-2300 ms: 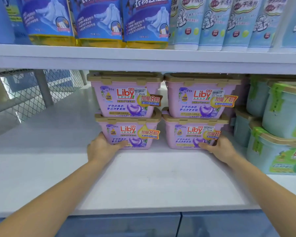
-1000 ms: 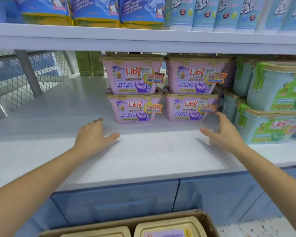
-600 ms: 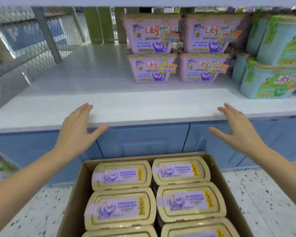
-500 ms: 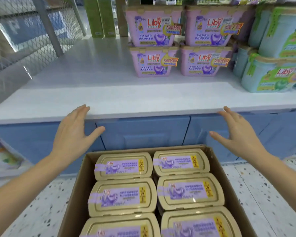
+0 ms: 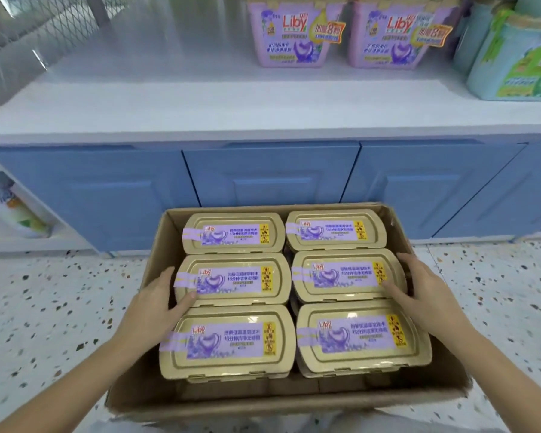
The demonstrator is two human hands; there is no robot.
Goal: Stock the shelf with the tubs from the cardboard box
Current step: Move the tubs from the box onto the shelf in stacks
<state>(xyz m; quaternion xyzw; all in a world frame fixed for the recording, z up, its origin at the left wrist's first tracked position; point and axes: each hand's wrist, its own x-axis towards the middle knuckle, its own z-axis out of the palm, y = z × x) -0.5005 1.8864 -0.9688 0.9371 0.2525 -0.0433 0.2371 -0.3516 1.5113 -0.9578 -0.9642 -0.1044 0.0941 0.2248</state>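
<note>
A cardboard box (image 5: 263,398) sits on the floor below me, filled with several beige-lidded tubs with purple labels, in two columns. My left hand (image 5: 153,307) is at the left end of the middle-left tub (image 5: 235,279), thumb on its lid, fingers down between tub and box wall. My right hand (image 5: 425,295) clasps the right end of the middle-right tub (image 5: 344,275), thumb on the lid. Both tubs still sit in the box. On the white shelf (image 5: 263,104) above stand two purple tubs (image 5: 294,35).
Green tubs (image 5: 519,64) stand on the shelf's right side. Blue cabinet doors (image 5: 269,173) run under the shelf. A wire mesh panel (image 5: 13,26) bounds the shelf on the left. A bottle (image 5: 13,207) lies in a low left compartment. Speckled floor (image 5: 44,307) surrounds the box.
My hands pulled back from the stacked tubs on the shelf, my view dropped to the box, and both hands went down onto the ends of the two middle tubs.
</note>
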